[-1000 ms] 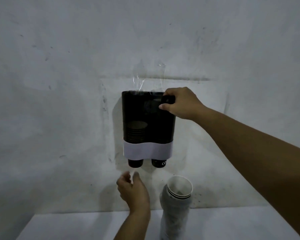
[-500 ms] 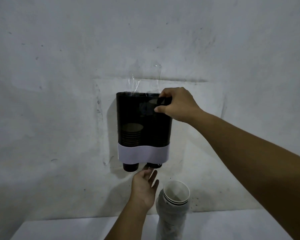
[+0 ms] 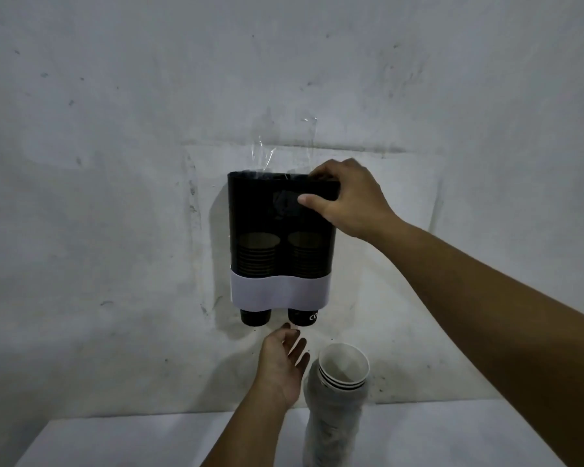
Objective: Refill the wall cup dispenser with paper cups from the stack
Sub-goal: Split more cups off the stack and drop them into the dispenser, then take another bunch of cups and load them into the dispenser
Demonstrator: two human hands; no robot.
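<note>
A dark see-through cup dispenser with a white band hangs on the wall, taped at its top. Two columns of brown cups sit inside, and a black cup bottom pokes out under the right column, another under the left. My right hand grips the dispenser's top right edge, thumb on the front and fingers over the rim. Straight fingers of my left hand reach up, the tips touching the right cup bottom. A tall stack of paper cups in a plastic sleeve stands on the table beside my left hand.
A white table runs along the bottom of the view, against a scuffed grey wall. Clear tape holds the dispenser to the wall.
My left hand rose from a curled pose below the dispenser, opened, and now touches the right cup bottom. A second column of cups now shows in the right tube. My right hand stayed on the top edge.
</note>
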